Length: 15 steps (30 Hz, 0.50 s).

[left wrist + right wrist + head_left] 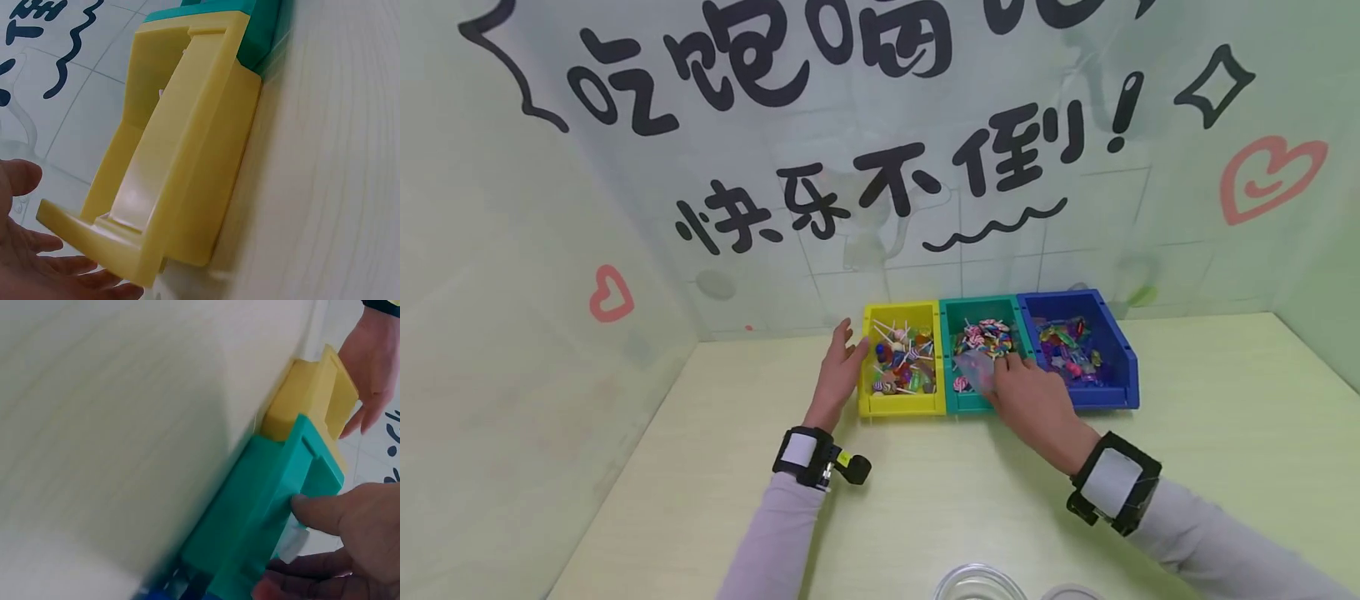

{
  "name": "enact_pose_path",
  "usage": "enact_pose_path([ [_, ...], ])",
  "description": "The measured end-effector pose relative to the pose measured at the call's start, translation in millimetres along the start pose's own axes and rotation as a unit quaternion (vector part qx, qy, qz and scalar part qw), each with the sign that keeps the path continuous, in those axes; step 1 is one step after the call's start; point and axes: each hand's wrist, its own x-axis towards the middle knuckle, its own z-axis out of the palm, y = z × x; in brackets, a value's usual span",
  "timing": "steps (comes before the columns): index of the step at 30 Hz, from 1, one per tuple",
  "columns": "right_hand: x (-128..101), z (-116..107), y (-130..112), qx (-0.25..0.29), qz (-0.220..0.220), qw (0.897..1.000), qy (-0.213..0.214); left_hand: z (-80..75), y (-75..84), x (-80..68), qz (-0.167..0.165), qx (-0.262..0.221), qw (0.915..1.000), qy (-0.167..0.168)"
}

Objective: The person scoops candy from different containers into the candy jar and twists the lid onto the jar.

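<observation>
My right hand (pixel 1033 404) is over the front of the green bin (pixel 973 403), pinching a scoop-like translucent plastic piece (pixel 976 369) between thumb and fingers. In the right wrist view the whitish end of this piece (pixel 292 544) shows past my thumb, at the bin's front lip. Swirled lollipops (pixel 988 336) lie in that bin, partly hidden by the hand. At the left wall of the yellow bin (pixel 902 406) is my left hand (pixel 841 367), fingers loosely extended along the outside and thumb near the rim. Lollipops and wrapped candies (pixel 904 358) fill the yellow bin.
Right of the green bin, a blue bin (pixel 1112 367) holds shiny wrapped candies (pixel 1071 346). All three bins stand side by side against the printed back panel (pixel 865 233). A clear round container (pixel 977 575) and another round rim (pixel 1071 592) sit at the table's (pixel 895 492) near edge.
</observation>
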Motion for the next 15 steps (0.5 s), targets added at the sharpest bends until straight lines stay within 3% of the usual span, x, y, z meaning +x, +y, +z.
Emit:
enact_pose_path([
  [4, -1.7, 0.3, -2.8, 0.017, 0.019, 1.0, -0.017, 13.5, -2.9, 0.8, -0.016, -0.005, 0.9996, -0.022],
  [9, 0.0, -14.1, 3.9, 0.088, 0.038, 0.995, -0.014, 24.5, -5.1, 1.0, -0.026, 0.004, 0.9993, -0.027],
  [15, 13.3, -54.7, 20.7, 0.197, 0.06, 0.976, -0.078, 21.8, -3.0, 1.7, -0.013, 0.005, 0.9998, -0.014],
])
